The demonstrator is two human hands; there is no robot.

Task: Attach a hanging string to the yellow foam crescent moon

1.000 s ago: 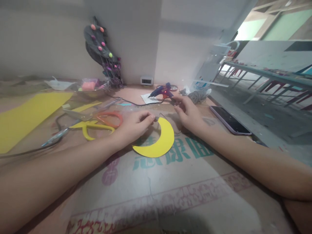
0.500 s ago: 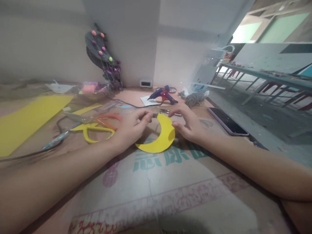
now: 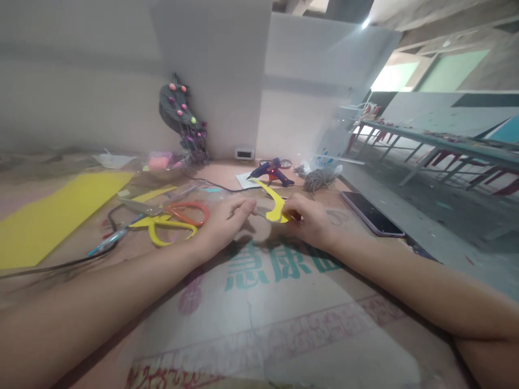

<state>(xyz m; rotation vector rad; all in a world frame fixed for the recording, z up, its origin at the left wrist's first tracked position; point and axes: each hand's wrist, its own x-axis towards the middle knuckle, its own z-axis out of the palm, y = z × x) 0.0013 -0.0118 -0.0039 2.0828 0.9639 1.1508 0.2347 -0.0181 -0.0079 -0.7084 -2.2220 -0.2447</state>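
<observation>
My right hand (image 3: 310,219) is closed on a yellow paper crescent (image 3: 277,201), which is tilted so that one tip points up and away. A thin grey strand of yarn (image 3: 263,215) runs from the crescent to my left hand (image 3: 233,216), whose thumb and forefinger pinch its end. Both hands are just above the printed cardboard (image 3: 259,319). To the left of my left hand lie scissors (image 3: 172,229) with one orange and one yellow handle loop. Beyond the hands a blue glue gun (image 3: 271,170) with a lit red light stands on a white scrap (image 3: 244,181).
A ball of grey yarn (image 3: 319,180) and a phone (image 3: 373,213) lie to the right. Yellow sheet (image 3: 60,221) and a pen (image 3: 107,241) are on the left. Against the wall leans a grey crescent decoration (image 3: 174,108) with coloured balls. A cable (image 3: 44,270) crosses the left side.
The crescent has passed from my left fingers into my right hand and has been turned. My right hand has closed; my left hand now pinches the yarn. The camera view has shifted slightly.
</observation>
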